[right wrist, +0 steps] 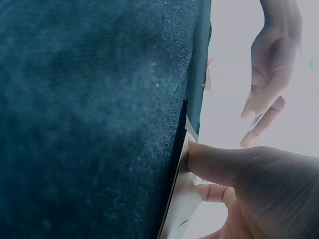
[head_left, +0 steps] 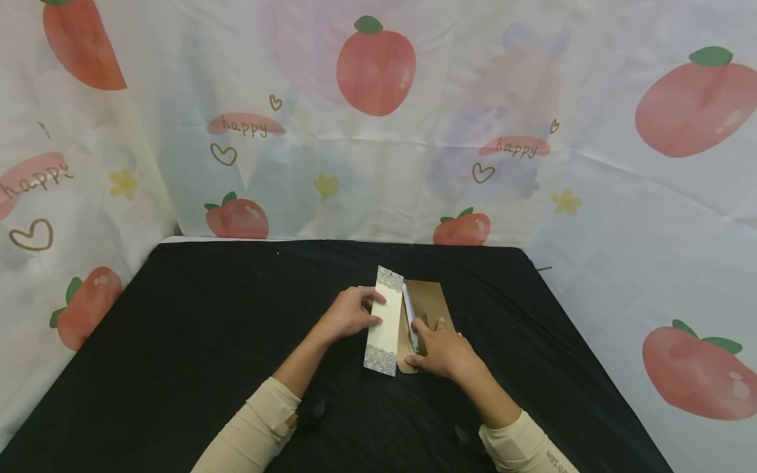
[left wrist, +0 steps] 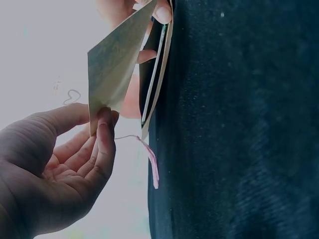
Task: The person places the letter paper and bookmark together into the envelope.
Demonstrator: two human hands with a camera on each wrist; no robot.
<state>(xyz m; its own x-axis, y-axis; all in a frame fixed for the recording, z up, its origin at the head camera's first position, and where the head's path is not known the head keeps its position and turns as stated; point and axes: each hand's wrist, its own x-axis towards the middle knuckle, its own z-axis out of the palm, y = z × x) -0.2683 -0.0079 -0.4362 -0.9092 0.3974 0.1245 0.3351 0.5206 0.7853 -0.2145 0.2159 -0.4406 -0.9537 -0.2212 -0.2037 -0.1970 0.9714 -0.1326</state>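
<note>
My left hand (head_left: 353, 313) pinches a cream bookmark (head_left: 387, 322) by its long edge, between thumb and fingers. Grey lace print covers both ends of the bookmark. In the left wrist view the bookmark is raised and tilted, and a thin cord with a pink tassel (left wrist: 153, 167) hangs near the fingers. Just right of it lies a brown kraft-coloured booklet (head_left: 430, 299), partly spread. My right hand (head_left: 443, 349) holds its near part, thumb on the near left edge. A narrow white strip-like piece (head_left: 409, 309) stands along the booklet's middle; its kind cannot be told.
Black cloth (head_left: 207, 341) covers the table and shows some wrinkles. Behind and at both sides hangs a pale curtain (head_left: 378, 164) with fruit prints. Two dark, blurred shapes lie near the forearms.
</note>
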